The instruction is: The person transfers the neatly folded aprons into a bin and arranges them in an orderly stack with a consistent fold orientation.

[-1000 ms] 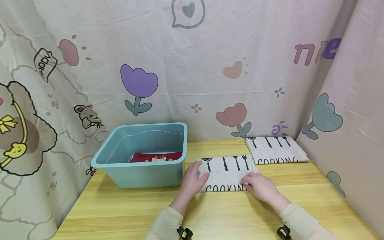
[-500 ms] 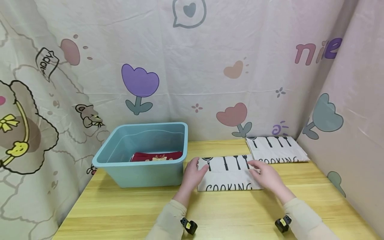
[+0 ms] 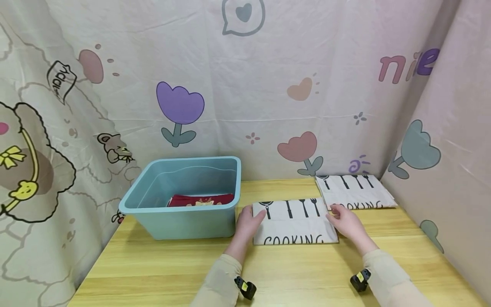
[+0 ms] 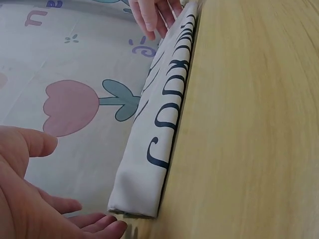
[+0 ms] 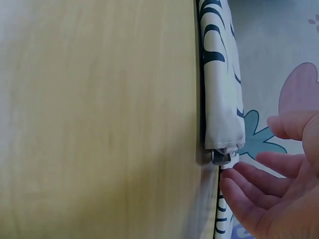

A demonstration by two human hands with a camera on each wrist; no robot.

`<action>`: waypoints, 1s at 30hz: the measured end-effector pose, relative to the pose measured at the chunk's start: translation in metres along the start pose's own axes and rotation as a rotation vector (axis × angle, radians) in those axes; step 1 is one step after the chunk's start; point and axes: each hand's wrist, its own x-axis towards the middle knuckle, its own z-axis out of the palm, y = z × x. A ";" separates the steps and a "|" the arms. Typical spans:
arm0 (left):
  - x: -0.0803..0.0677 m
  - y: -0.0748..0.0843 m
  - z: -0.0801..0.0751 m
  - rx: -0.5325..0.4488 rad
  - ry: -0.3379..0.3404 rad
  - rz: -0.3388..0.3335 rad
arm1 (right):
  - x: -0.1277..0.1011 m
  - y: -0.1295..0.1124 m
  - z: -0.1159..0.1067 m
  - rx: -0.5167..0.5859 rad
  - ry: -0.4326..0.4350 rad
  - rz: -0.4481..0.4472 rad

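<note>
A folded white cloth (image 3: 295,226) with black kitchen utensils and the word COOKING printed on it lies flat on the table between my hands. My left hand (image 3: 247,224) is at its left end, thumb raised and fingers extended; in the left wrist view, the fingertips (image 4: 112,226) are close by the cloth's end. At the opposite end is my right hand (image 3: 347,224), its fingers loosely bent beside the right edge. In the right wrist view nothing is held in that hand (image 5: 279,184); I cannot tell whether its fingertips touch the cloth.
A light blue plastic bin (image 3: 180,224) stands to the left, close to my left hand, with a red patterned cloth (image 3: 203,200) inside. Behind on the right lies a second folded COOKING cloth (image 3: 354,192). A printed curtain (image 3: 245,85) hangs behind the wooden table (image 3: 165,273).
My right hand has left the cloth's front right part and shifted outward past its right edge, uncovering the end of the word. The left hand has barely moved.
</note>
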 end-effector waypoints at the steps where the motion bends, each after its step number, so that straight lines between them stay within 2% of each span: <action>1: 0.000 0.000 0.000 -0.009 -0.001 -0.005 | 0.001 0.001 0.001 -0.003 -0.006 0.009; 16: 0.006 -0.006 0.004 -0.135 -0.013 -0.067 | 0.006 -0.002 0.003 0.002 -0.042 0.077; 24: 0.007 -0.007 0.006 -0.127 0.003 -0.106 | 0.010 0.000 0.003 0.047 -0.053 0.100; 30: 0.010 -0.008 0.006 -0.118 0.015 -0.107 | 0.010 0.004 0.004 0.119 -0.058 0.124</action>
